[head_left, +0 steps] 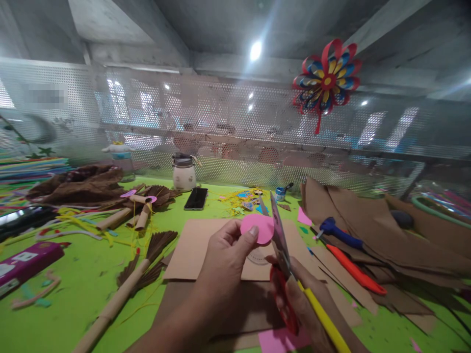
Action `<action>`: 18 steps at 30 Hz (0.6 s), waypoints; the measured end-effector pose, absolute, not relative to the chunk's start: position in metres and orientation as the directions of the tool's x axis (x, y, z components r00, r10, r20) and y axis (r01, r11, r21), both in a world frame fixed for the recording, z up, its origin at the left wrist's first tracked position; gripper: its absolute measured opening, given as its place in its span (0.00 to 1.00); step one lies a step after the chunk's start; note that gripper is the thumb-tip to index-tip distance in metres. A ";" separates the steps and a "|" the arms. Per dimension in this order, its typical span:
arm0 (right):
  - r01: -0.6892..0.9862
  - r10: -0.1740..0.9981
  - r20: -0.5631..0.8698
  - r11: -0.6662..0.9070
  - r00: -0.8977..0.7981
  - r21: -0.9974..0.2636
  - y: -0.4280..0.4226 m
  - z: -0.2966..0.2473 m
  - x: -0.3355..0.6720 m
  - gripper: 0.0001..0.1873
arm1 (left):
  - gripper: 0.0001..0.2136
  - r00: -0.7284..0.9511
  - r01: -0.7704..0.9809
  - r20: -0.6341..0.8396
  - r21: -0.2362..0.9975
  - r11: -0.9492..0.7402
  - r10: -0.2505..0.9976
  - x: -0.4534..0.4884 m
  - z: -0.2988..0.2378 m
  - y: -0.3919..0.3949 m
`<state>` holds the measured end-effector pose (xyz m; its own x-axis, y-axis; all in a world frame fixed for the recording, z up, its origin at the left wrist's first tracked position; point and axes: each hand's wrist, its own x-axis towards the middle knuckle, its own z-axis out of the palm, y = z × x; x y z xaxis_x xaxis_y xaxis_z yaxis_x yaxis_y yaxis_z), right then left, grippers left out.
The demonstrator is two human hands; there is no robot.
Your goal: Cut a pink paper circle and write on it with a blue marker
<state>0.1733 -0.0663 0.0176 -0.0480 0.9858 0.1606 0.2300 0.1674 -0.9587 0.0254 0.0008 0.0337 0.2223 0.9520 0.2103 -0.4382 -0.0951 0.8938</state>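
Between the thumb and fingers of my left hand (230,255) is a round piece of pink paper (263,226). My right hand (301,299) grips scissors (280,240) with red handles. Their blades point up and stand apart, close by the circle's right edge; whether they touch it I cannot tell. A long yellow tool (326,316), its kind unclear, runs along my right hand. Below the hands lies a sheet of tan paper (195,245), with a clear round-edged template (257,257) partly hidden on it. Pink paper (281,340) shows at the bottom edge.
Brown paper sheets (349,220) pile up at right, with a blue-handled tool (340,233) and an orange-red tool (356,269). A paper tube (114,304) with pleated brown paper lies left. Farther back are a phone (196,199), a jar (184,174) and yellow scraps (241,198).
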 end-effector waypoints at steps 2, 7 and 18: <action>0.234 0.985 0.163 0.170 -0.051 -0.957 -0.066 0.018 0.173 0.34 | 0.08 0.222 -0.445 0.211 0.891 -0.093 0.952 0.025 0.034 0.001; 0.242 0.985 0.162 0.170 -0.050 -0.955 -0.065 0.018 0.174 0.34 | 0.07 0.226 -0.448 0.219 0.889 -0.099 0.949 0.024 0.035 0.000; 0.244 0.987 0.147 0.158 -0.061 -0.957 -0.067 0.020 0.173 0.33 | 0.07 0.226 -0.430 0.250 0.893 -0.134 0.941 0.022 0.036 0.002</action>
<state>0.1729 -0.0666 0.0204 -0.0610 0.9872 0.1472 0.2443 0.1578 -0.9568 0.0217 0.0020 0.0363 0.2264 0.9414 0.2501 -0.4296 -0.1340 0.8930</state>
